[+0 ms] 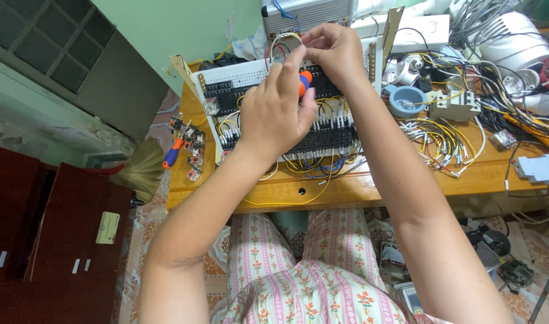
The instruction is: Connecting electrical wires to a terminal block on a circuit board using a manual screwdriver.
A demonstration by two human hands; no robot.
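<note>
screwdriver handle (305, 81): orange-blue | bowl (406, 100): blue | trousers (310, 270): pink floral stripes | wall (178, 24): green

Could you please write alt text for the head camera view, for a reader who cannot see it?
Seen from above, a person's left hand grips an orange-and-blue screwdriver over a white wiring panel of black terminal blocks, while the right hand pinches thin wires at its top. The wooden table also holds loose wires and a blue bowl.
</note>
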